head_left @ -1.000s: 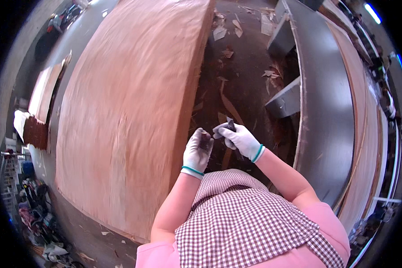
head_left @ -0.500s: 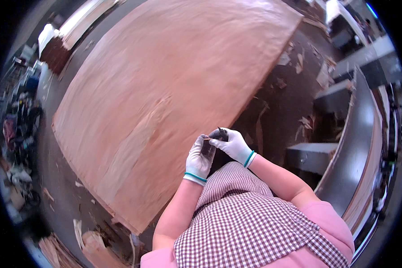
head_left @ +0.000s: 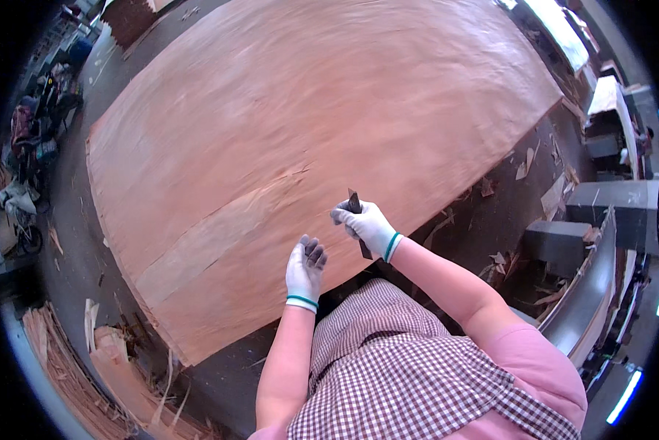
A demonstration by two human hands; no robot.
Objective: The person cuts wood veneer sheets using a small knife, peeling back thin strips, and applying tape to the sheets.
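My right hand [head_left: 371,226], in a white glove with grey fingertips, is closed around a dark, flat knife [head_left: 354,202]. The knife's upper end points away from me, and its lower end shows below the palm. Beside it on the left, my left hand [head_left: 305,273], gloved the same way, is open with loosely bent fingers and holds nothing I can see. Both hands are above the near edge of a large reddish wood veneer sheet [head_left: 329,132]. A paler, long patch [head_left: 212,231] with small splits crosses the sheet to the left of my hands.
Veneer scraps [head_left: 526,163] litter the dark floor right of the sheet. Bundled veneer strips [head_left: 69,367] lie at the lower left. Grey metal boxes [head_left: 557,246] and a long curved panel [head_left: 582,301] stand at the right. A wheeled thing and piled goods [head_left: 32,172] are at the far left.
My hands have parted; they were together over a small thin strip, which I no longer see. The right hand has moved forward with the knife. The view has turned, showing more of the sheet.
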